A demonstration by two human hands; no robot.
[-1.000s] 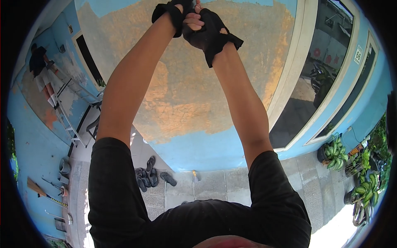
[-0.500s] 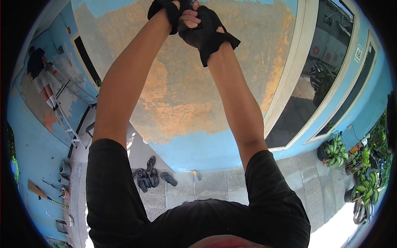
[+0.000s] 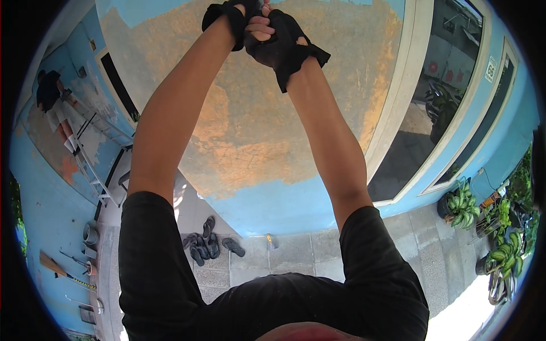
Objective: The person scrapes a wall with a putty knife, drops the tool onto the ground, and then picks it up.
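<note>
Both my arms reach up to the top edge of the view, in front of a wall [image 3: 267, 131] with bare grey and orange patches between blue paint. My left hand [image 3: 230, 12], in a black fingerless glove, is partly cut off by the frame, and its fingers are hidden. Right beside it, my right hand [image 3: 267, 37] wears a matching glove, with its fingers curled closed. Whatever it grips is too hidden to make out. The two hands are close together near the wall's upper part.
A person [image 3: 50, 94] stands on a ladder [image 3: 91, 153] at the left wall. Sandals [image 3: 207, 244] and a small yellow-handled tool [image 3: 269, 241] lie on the paving. A broom [image 3: 54, 266] is at the lower left. Potted plants [image 3: 463, 207] and a window [image 3: 438, 108] are at the right.
Both my hands have shifted slightly left and up since the first frame, staying close together. They have barely moved since the second frame.
</note>
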